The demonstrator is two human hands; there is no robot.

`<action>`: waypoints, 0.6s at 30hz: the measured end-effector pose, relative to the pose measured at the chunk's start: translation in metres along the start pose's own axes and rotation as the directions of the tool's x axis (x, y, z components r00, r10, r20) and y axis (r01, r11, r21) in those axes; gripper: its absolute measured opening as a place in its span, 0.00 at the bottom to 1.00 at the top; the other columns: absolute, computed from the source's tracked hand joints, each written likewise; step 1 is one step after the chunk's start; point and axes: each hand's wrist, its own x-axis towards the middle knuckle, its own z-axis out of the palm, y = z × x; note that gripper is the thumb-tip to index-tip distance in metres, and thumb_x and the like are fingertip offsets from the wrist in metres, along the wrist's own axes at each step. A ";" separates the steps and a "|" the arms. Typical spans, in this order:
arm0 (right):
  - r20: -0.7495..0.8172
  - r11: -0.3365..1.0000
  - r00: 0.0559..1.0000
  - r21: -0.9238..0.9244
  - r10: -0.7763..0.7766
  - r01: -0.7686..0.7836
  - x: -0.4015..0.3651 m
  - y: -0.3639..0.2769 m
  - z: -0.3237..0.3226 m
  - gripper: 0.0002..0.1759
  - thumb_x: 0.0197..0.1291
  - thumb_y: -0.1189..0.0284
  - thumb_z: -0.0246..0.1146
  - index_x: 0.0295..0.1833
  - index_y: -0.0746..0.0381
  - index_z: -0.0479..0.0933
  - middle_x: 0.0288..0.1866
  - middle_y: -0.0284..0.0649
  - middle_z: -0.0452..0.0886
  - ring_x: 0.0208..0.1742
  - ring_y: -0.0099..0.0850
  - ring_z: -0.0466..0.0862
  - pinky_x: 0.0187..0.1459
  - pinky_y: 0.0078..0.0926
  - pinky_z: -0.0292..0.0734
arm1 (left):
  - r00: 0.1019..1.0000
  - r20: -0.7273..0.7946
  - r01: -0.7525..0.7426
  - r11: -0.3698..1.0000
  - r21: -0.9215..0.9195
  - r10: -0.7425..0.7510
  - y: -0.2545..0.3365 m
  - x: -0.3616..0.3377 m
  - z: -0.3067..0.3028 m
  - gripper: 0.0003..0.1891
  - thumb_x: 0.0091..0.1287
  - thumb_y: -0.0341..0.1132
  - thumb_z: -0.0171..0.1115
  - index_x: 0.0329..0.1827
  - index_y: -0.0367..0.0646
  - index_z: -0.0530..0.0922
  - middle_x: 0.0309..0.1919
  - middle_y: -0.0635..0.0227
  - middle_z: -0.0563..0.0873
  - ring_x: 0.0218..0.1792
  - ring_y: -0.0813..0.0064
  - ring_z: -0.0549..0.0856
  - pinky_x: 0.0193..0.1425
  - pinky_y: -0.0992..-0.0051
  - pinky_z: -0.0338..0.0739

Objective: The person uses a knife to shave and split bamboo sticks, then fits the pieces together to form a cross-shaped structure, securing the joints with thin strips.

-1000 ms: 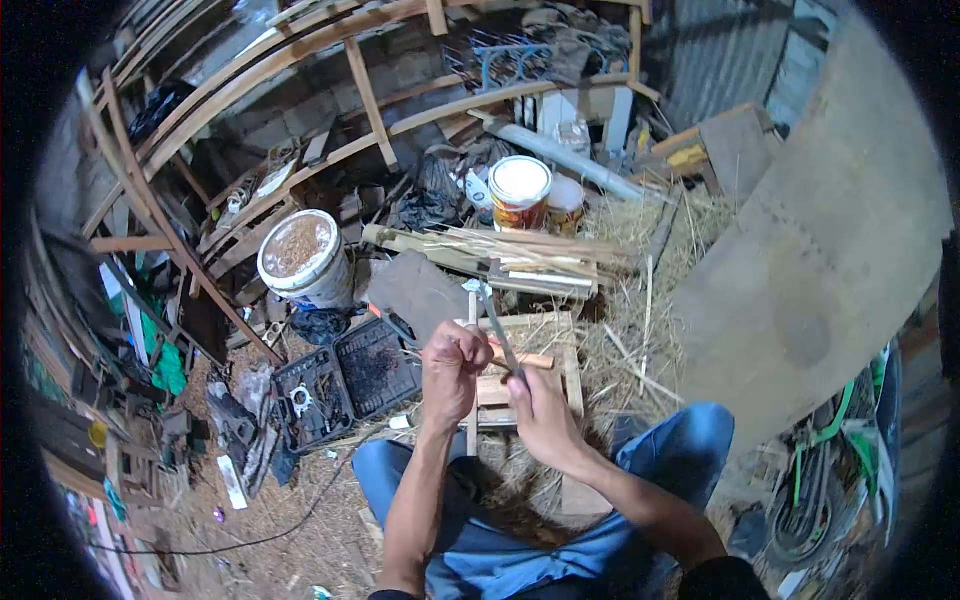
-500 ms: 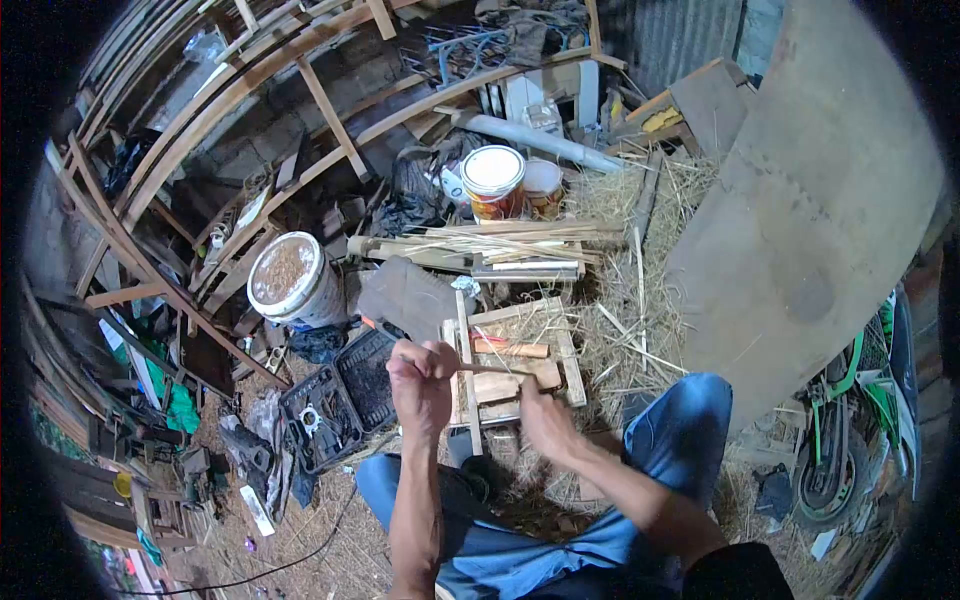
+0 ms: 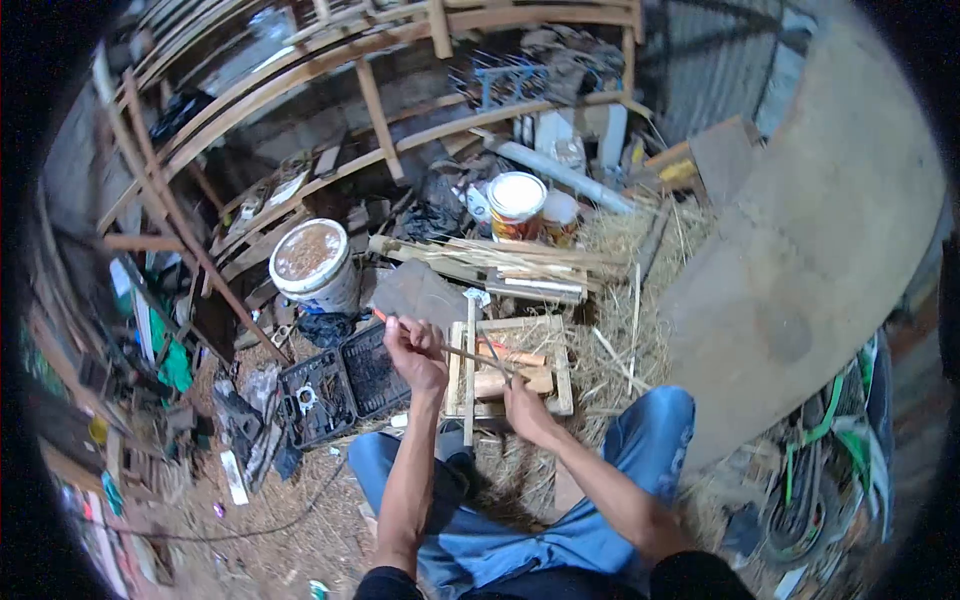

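Note:
My left hand (image 3: 417, 357) is closed round one end of a thin wooden strip (image 3: 470, 355). The strip slants down to my right hand (image 3: 530, 412), whose fingers are closed at its other end. From that right hand a thin dark blade (image 3: 496, 352) points up and away, crossing near the strip; its handle is hidden in the fingers. Beneath both hands lies a low wooden frame (image 3: 563, 372) with a wood block (image 3: 490, 384) and an orange-brown piece (image 3: 525, 356) on it. A long pale slat (image 3: 469, 400) lies across its left side.
An open black tool case (image 3: 318, 400) lies left of the frame. Beyond it stand a white bucket (image 3: 318, 270) and a lidded paint pail (image 3: 517, 200). Split strips (image 3: 500, 256) are piled behind the frame. A large board (image 3: 770, 280) leans at the right, above a small bike (image 3: 810, 490).
The view has shifted, and both hands are still on the strip. The right hand sits slightly lower and nearer me, with the dark blade now showing above it.

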 end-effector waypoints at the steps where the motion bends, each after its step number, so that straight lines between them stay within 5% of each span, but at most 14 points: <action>1: -0.043 0.997 0.998 -0.066 -0.053 0.051 0.006 0.006 0.005 0.14 0.68 0.70 0.45 0.49 0.71 0.63 0.24 0.65 0.76 0.29 0.61 0.79 0.29 0.53 0.70 | 0.997 -0.080 0.025 0.998 0.056 -0.021 0.001 0.001 0.001 0.23 0.72 0.51 0.42 0.19 0.51 0.58 0.13 0.78 0.56 0.15 0.82 0.55 0.22 0.78 0.53; 3: -0.047 0.982 0.992 -0.155 -0.120 0.111 0.008 0.001 0.006 0.14 0.67 0.71 0.45 0.49 0.72 0.63 0.24 0.64 0.75 0.29 0.60 0.79 0.28 0.53 0.70 | 0.982 -0.191 0.038 0.987 0.159 -0.007 -0.003 -0.004 0.005 0.24 0.71 0.53 0.42 0.18 0.51 0.56 0.12 0.79 0.55 0.13 0.82 0.55 0.19 0.78 0.52; 8: -0.129 0.961 0.968 -0.203 -0.215 0.186 -0.015 -0.079 -0.012 0.13 0.65 0.73 0.48 0.48 0.73 0.62 0.24 0.63 0.77 0.28 0.56 0.81 0.27 0.47 0.75 | 0.990 -0.073 -0.094 0.950 0.298 0.121 -0.016 -0.015 0.023 0.26 0.72 0.54 0.42 0.18 0.49 0.57 0.11 0.77 0.56 0.13 0.82 0.56 0.18 0.78 0.53; 9: -0.094 0.983 0.987 -0.140 -0.132 0.118 -0.017 -0.077 -0.014 0.13 0.62 0.75 0.50 0.49 0.71 0.63 0.24 0.60 0.78 0.32 0.55 0.82 0.34 0.49 0.76 | 0.987 -0.051 -0.129 0.936 0.327 0.154 -0.017 -0.016 0.024 0.26 0.72 0.53 0.41 0.18 0.48 0.57 0.11 0.77 0.56 0.13 0.82 0.56 0.18 0.79 0.53; 13: -0.079 0.931 0.984 -0.318 0.161 -0.178 -0.002 0.074 0.017 0.12 0.60 0.78 0.49 0.48 0.72 0.61 0.26 0.61 0.79 0.32 0.56 0.82 0.32 0.51 0.76 | 0.989 -0.032 -0.122 0.927 0.356 0.142 -0.023 -0.015 0.016 0.25 0.75 0.50 0.39 0.20 0.45 0.55 0.14 0.77 0.56 0.14 0.84 0.58 0.18 0.79 0.52; 17: -0.122 0.898 0.961 -0.343 0.248 -0.275 0.003 0.111 0.034 0.13 0.64 0.73 0.48 0.50 0.70 0.61 0.32 0.61 0.80 0.36 0.57 0.82 0.39 0.52 0.75 | 0.977 0.140 -0.193 0.936 0.295 0.157 -0.022 -0.025 0.022 0.23 0.75 0.48 0.39 0.21 0.46 0.54 0.15 0.76 0.57 0.14 0.84 0.57 0.17 0.79 0.52; 18: -0.129 0.898 0.955 -0.328 0.266 -0.294 0.002 0.113 0.036 0.13 0.64 0.73 0.48 0.50 0.70 0.61 0.32 0.61 0.80 0.36 0.57 0.82 0.39 0.52 0.75 | 0.984 0.085 -0.173 0.966 0.195 0.159 -0.023 -0.024 0.022 0.24 0.74 0.49 0.40 0.20 0.46 0.54 0.13 0.76 0.56 0.13 0.83 0.54 0.16 0.78 0.51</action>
